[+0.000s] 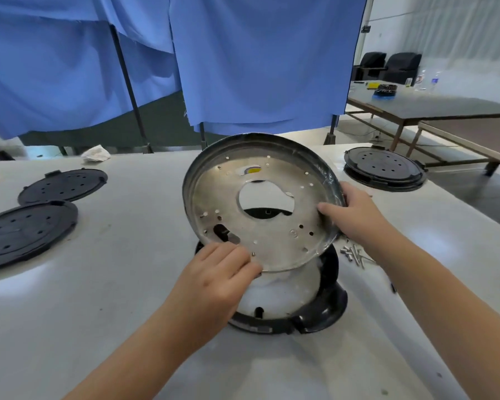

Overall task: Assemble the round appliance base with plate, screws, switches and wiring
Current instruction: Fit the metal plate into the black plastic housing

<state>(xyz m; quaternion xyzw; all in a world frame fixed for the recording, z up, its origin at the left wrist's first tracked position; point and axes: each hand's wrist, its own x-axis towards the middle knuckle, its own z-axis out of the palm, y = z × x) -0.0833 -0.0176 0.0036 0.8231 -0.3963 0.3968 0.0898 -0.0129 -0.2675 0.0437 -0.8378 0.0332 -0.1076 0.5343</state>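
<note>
A round metal plate (274,235) with a large centre hole and several small holes is held tilted above a black round appliance base (318,310) on the white table. My left hand (217,278) pinches the plate's near rim. My right hand (355,212) grips its right rim, thumb on the inner face. A small pile of screws (355,255) lies on the table just right of the base. The base's upper part is hidden behind the plate.
Two black perforated discs (26,229) (64,184) lie at the left of the table (127,284). Another black round base (384,167) stands at the back right. A crumpled white cloth (96,153) sits at the far edge. Blue curtains (257,59) hang behind.
</note>
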